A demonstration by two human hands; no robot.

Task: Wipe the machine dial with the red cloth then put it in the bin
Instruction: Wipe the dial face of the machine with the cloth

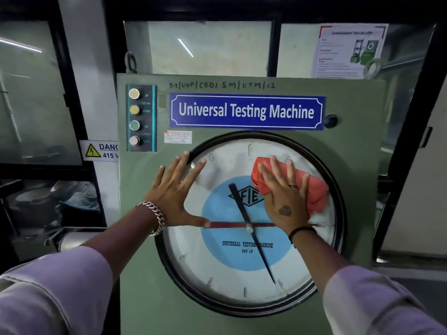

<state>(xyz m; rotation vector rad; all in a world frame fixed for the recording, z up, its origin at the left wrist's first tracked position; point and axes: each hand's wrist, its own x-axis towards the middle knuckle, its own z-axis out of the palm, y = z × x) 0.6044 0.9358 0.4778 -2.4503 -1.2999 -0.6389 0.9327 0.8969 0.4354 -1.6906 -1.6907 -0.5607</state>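
The large round machine dial has a white face, a blue centre, a black rim and black and red pointers; it fills the lower front of the green machine cabinet. My right hand presses the red cloth flat against the dial's upper right part, fingers spread over it. My left hand lies flat with fingers apart on the dial's upper left rim and the green panel, holding nothing. No bin is in view.
A blue "Universal Testing Machine" nameplate sits above the dial. A column of push buttons stands at the panel's upper left. A yellow danger sign is on the wall to the left. Glass windows are behind the cabinet.
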